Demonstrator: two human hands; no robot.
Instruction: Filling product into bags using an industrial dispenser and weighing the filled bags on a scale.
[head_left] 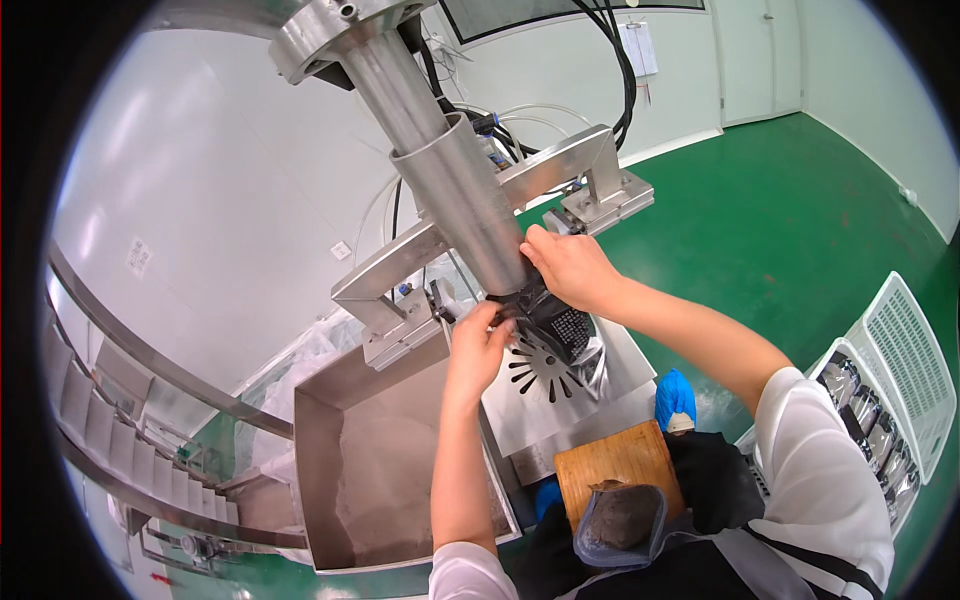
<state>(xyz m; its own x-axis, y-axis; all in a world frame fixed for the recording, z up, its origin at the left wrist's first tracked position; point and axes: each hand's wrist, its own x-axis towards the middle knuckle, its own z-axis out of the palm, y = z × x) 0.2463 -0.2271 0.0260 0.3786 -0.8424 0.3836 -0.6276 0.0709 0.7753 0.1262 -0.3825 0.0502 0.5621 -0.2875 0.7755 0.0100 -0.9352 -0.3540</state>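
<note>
A black plastic pouch with pale print and a shiny silvery side hangs at the lower end of a steel filling tube. The pouch's mouth is drawn up around the tube's lower rim. My left hand pinches the near left edge of the pouch, thumb and fingers together. On the other side, my right hand grips the pouch's upper edge against the tube, fingers curled. Below the pouch is a steel plate with a ring of radial slots, partly covered by the pouch.
Left of the plate stands a steel bin with grey-brown powder. Clamp brackets flank the tube. Near my lap are a wooden seat and a clear container of powder. A white crate of pouches sits right; a slatted conveyor curves left.
</note>
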